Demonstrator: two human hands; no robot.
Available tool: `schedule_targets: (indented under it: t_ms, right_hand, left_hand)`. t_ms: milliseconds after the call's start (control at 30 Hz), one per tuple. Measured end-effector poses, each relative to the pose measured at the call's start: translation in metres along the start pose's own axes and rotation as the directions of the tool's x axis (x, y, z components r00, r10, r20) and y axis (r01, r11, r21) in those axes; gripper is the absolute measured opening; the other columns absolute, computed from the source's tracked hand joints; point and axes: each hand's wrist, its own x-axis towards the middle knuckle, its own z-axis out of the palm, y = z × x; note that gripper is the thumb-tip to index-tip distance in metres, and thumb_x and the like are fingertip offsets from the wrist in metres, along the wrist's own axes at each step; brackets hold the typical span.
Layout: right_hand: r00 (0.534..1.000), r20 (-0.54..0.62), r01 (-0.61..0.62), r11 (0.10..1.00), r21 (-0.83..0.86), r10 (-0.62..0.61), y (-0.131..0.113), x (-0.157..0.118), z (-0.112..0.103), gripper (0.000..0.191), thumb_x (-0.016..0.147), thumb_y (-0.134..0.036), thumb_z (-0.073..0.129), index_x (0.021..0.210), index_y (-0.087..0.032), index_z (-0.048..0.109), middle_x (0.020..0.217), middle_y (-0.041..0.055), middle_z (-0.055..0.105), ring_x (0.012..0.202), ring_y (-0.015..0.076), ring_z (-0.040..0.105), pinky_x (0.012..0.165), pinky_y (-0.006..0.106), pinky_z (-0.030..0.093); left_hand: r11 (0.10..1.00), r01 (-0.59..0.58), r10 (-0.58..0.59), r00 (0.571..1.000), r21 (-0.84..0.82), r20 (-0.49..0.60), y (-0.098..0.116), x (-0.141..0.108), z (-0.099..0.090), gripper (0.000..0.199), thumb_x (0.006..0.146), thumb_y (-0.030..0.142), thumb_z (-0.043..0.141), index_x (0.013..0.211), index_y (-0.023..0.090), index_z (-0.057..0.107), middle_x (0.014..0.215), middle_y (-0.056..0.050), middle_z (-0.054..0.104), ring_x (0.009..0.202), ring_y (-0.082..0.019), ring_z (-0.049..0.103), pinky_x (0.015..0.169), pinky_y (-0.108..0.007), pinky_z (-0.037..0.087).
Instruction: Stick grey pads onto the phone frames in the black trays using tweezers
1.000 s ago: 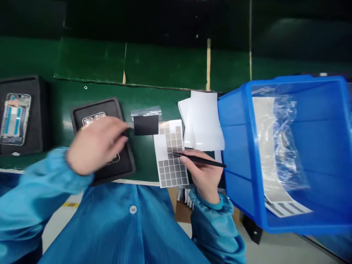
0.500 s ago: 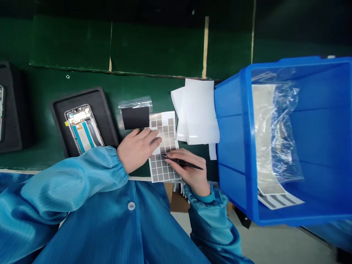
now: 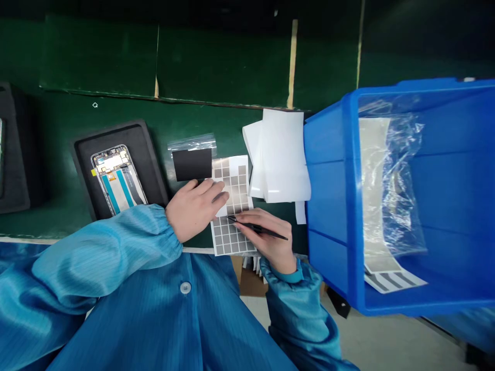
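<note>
Two hands are placed near the front edge of the worktop (image 3: 46, 216). A sheet of grey pads (image 3: 231, 238) is held down by the left hand (image 3: 192, 211), its grip open and flat, while black tweezers (image 3: 255, 227) are gripped closed in the right hand (image 3: 270, 242), tips set on the pads.

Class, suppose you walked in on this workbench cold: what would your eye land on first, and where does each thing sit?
The large blue plastic bin fills the right side, with a clear plastic bag inside. Left of it at centre, the right hand holds black tweezers over a sheet of grey pads, with the left hand resting on that sheet. Further left, a phone frame lies in a black foam tray.
</note>
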Motion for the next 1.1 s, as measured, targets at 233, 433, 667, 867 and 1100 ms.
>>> schedule_targets:
  t_ms: [233,433,667,867,1100]
  right_hand:
    - [0.999,0.016,-0.04,0.999,-0.035,0.04,0.001,-0.001,0.0,0.02,0.081,-0.011,0.078,0.096,-0.024,0.078,0.09,0.0061,0.079,0.084,0.024,0.075,0.077,0.042,0.063]
    - [0.995,0.016,-0.099,0.994,-0.036,0.1,0.001,-0.002,-0.001,0.018,0.08,-0.012,0.079,0.094,-0.024,0.078,0.091,0.0056,0.079,0.085,0.0236,0.075,0.078,0.042,0.063]
    - [0.992,0.017,-0.127,0.989,-0.076,0.129,-0.001,-0.001,0.0,0.017,0.08,-0.013,0.079,0.093,-0.024,0.078,0.091,0.0061,0.079,0.086,0.0233,0.074,0.08,0.042,0.063]
    - [0.987,-0.002,-0.161,0.985,-0.067,0.161,-0.001,-0.001,0.001,0.015,0.08,-0.014,0.08,0.09,-0.024,0.079,0.089,0.0051,0.079,0.084,0.0234,0.075,0.079,0.042,0.063]
    - [0.982,-0.092,-0.171,0.985,-0.031,0.168,-0.012,-0.003,-0.002,0.016,0.077,-0.015,0.082,0.087,-0.026,0.079,0.085,0.0034,0.08,0.079,0.0235,0.075,0.074,0.042,0.064]
  left_hand:
    - [1.0,-0.004,0.004,1.0,0.01,-0.012,-0.001,0.0,0.001,0.038,0.098,0.031,0.057,0.133,0.015,0.056,0.139,-0.009,0.057,0.122,-0.027,0.053,0.091,-0.041,0.043]
    - [1.0,0.006,-0.005,0.999,0.004,-0.035,-0.001,-0.001,0.003,0.032,0.101,0.025,0.05,0.13,0.015,0.058,0.138,-0.009,0.058,0.121,-0.025,0.053,0.091,-0.04,0.042]
    - [1.0,0.011,-0.012,0.999,-0.024,-0.029,-0.001,-0.001,0.003,0.03,0.101,0.024,0.048,0.128,0.015,0.059,0.137,-0.009,0.059,0.12,-0.025,0.054,0.091,-0.04,0.041]
    - [0.999,0.011,-0.013,0.999,-0.044,-0.047,-0.002,-0.002,0.005,0.031,0.102,0.022,0.045,0.128,0.013,0.059,0.135,-0.009,0.059,0.12,-0.026,0.054,0.091,-0.041,0.042]
    - [0.992,0.016,-0.017,1.0,-0.122,-0.009,-0.003,-0.003,0.001,0.033,0.101,0.016,0.043,0.131,0.012,0.056,0.138,-0.011,0.058,0.123,-0.027,0.055,0.096,-0.042,0.045]
